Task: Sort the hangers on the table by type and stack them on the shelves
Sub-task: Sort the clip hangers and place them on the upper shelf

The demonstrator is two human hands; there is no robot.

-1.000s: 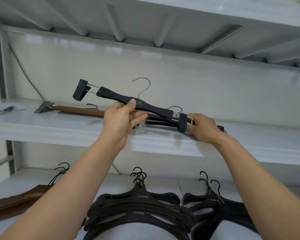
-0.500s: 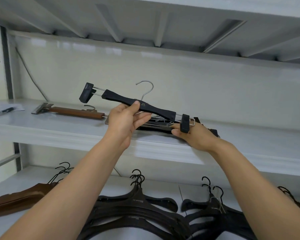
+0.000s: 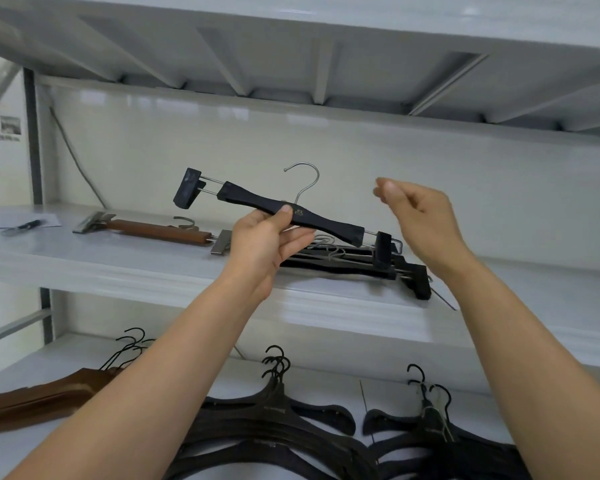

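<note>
A: Where's the hanger now?
B: The black clip hanger (image 3: 326, 225) is in the air, tilted, over the middle shelf (image 3: 118, 268). Its low end sits just above the pile (image 3: 354, 263) of matching black hangers. The left hand (image 3: 267, 244) pinches the bar near its middle, thumb on top, fingers underneath.
A: And the other hand?
B: The right hand (image 3: 420, 216) is raised beside the low end, apart from it, fingers loosely bent and holding nothing.
A: How will it handle?
B: It looks light and stiff: a rigid bar, a wire hook (image 3: 305, 178) and a clip (image 3: 187, 188) on thin rods at each end. I'd hold it mid-bar, where it balances. The clips may slide or snag on the hooks below, so steadying one end should help it lie flat.
A: Anything else there?
B: A brown clip hanger (image 3: 160, 232) lies further left on the same shelf.
</note>
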